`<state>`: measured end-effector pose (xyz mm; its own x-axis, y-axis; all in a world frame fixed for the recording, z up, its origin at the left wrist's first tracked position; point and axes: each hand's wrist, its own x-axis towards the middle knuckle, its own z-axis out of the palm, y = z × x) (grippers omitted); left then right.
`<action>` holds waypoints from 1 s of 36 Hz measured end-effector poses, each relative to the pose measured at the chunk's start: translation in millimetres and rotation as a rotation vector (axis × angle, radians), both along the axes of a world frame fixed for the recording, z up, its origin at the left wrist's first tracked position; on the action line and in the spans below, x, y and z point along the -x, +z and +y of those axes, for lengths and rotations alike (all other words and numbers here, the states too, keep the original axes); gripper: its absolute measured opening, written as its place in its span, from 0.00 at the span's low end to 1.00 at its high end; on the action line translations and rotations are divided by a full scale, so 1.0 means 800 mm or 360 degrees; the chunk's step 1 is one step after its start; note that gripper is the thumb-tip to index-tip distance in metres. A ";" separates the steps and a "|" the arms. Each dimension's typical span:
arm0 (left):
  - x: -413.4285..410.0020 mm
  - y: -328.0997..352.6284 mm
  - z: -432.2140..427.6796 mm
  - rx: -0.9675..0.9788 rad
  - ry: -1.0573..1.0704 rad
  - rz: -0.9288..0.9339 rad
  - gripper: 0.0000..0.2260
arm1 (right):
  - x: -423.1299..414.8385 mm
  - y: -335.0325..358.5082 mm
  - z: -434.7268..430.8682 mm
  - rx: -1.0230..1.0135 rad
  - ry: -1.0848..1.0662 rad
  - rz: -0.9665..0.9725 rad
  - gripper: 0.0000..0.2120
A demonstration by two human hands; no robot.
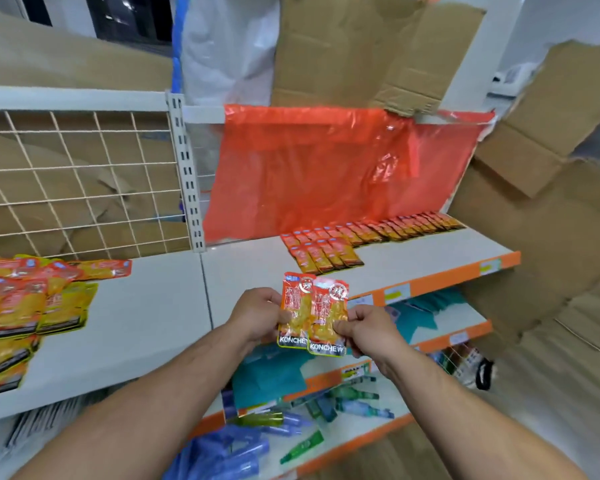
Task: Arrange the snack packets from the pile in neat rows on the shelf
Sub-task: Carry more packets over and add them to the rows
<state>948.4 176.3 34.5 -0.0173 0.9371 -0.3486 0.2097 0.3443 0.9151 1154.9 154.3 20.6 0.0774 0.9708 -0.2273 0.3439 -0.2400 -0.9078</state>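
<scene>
**A:** What have the hands got?

**B:** The left hand (257, 311) grips the left edge of one pouch. The right hand (364, 329) pinches the lower right corner of another. The two packets (312, 313) overlap between them, printed faces up, in front of and below the red sheet (326, 168).

**A:** How will they handle?

**B:** Light, thin and floppy, I'd judge. The film is glossy, so one may slide over the other. Better to hold them by the flat sealed edges than to squeeze the filled middle.

**A:** And where do they go?

**B:** Onto the shelf (413, 258) at the foot of the red sheet. A long row (388, 226) runs along its lower edge, and a short second row (326, 258) lies just in front of that row's left end. The pile (25, 306) lies well left of the sheet.
</scene>
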 end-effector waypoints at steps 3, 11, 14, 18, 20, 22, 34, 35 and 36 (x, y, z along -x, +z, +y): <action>-0.035 0.000 0.005 0.0000 -0.0011 0.0010 0.07 | -0.033 -0.004 0.001 0.0014 -0.0041 0.0020 0.17; -0.105 -0.018 0.052 -0.0008 0.0011 0.0006 0.04 | -0.097 -0.022 0.030 0.0057 -0.0159 0.0082 0.20; -0.126 -0.024 0.084 0.0024 0.0007 -0.0053 0.04 | -0.117 -0.022 0.053 0.0081 -0.0179 0.0057 0.19; -0.153 -0.026 0.137 -0.0032 -0.0028 -0.0028 0.08 | -0.143 -0.016 0.100 0.0063 -0.0197 0.0013 0.14; -0.166 -0.026 0.167 -0.0059 -0.0022 -0.0037 0.11 | -0.153 -0.010 0.128 0.0039 -0.0201 -0.0013 0.13; -0.178 -0.027 0.195 -0.0080 -0.0014 -0.0006 0.12 | -0.164 -0.005 0.155 0.0033 -0.0214 -0.0024 0.15; -0.211 -0.050 0.299 -0.0118 0.0093 0.0288 0.14 | -0.204 -0.018 0.277 0.0101 -0.0144 -0.0084 0.12; -0.214 -0.050 0.305 -0.0128 0.0091 0.0315 0.14 | -0.206 -0.018 0.287 0.0107 -0.0114 -0.0076 0.11; -0.216 -0.050 0.310 -0.0145 0.0087 0.0353 0.15 | -0.208 -0.018 0.297 0.0111 -0.0086 -0.0066 0.10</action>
<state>1121.4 424.5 -5.7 -0.1357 0.9600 -0.2450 0.3922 0.2792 0.8765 1321.7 391.8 5.8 0.1398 0.9469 -0.2895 0.3658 -0.3211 -0.8736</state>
